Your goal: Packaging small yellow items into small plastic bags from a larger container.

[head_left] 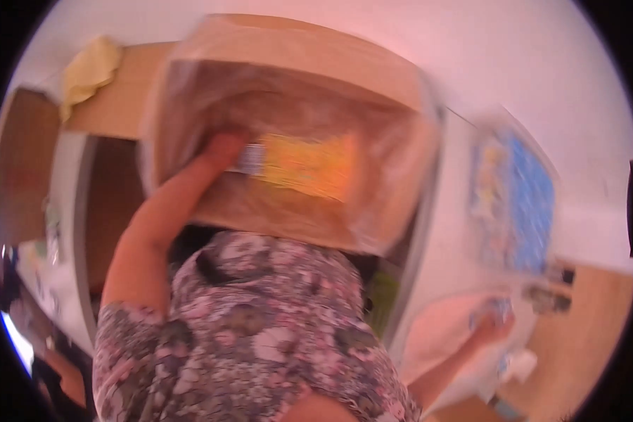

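A large cardboard box (302,42) lined with a clear plastic bag stands open in front of me. My left hand (226,149) reaches down inside it, its fingers smeared by motion. Right beside those fingers lie yellow packets (306,165) in shiny wrap, with a white and grey part at their left end. Whether the hand grips this part cannot be made out. Out to the lower right, my right hand (491,327) is over a pale pink surface (436,316). Its fingers close around a small, blurred bluish-white thing (499,308) of unclear kind.
On the white table at right sits a blue tray-like container (531,204) with pale, yellowish packets along its left side. A small dark and grey device (547,299) is near it. A yellow cloth (91,70) hangs over cardboard at upper left. Another person's arm (65,373) shows at lower left.
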Demonstrator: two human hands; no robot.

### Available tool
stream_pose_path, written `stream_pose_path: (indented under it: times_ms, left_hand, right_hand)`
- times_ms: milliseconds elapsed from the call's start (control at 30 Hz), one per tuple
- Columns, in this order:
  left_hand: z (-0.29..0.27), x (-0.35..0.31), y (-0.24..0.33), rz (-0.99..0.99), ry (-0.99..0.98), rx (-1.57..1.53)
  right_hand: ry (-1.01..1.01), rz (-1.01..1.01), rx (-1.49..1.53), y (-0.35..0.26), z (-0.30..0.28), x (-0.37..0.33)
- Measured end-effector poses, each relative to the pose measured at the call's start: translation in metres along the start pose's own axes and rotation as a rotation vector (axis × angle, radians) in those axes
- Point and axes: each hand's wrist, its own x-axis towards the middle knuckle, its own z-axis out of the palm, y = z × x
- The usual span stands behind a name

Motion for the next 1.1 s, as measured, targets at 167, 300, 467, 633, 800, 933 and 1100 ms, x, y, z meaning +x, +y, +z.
stream_pose_path:
  times_ms: [167, 300, 467, 633, 800, 933, 1100]
  left_hand:
    - [-0.04, -0.015, 0.017, -0.176, 0.012, -0.032]
    - [-0.044, -0.017, 0.0, -0.197, -0.075, -0.097]
    - [-0.042, -0.016, -0.008, -0.155, -0.005, 0.025]
    - [-0.083, -0.01, 0.02, -0.165, 0.137, -0.359]
    - [-0.134, -0.009, 0.057, 0.065, 0.08, -0.804]
    - [-0.124, -0.006, 0.062, 0.016, 0.19, -1.088]
    - [-0.105, -0.005, 0.048, -0.277, 0.25, -1.415]
  right_hand:
    - [-0.028, 0.062, -0.085, -0.023, -0.005, 0.03]
    - [0.031, 0.133, 0.072, -0.089, -0.016, 0.072]
    - [0.08, 0.061, 0.272, -0.18, -0.04, 0.126]
    - [0.076, -0.331, 0.911, -0.309, -0.042, 0.145]
    - [-0.754, -0.339, 1.179, -0.494, -0.023, 0.16]
    - [-1.323, -0.192, 1.27, -0.541, 0.023, 0.164]
    - [-1.132, -0.918, 0.469, -0.55, 0.061, 0.122]
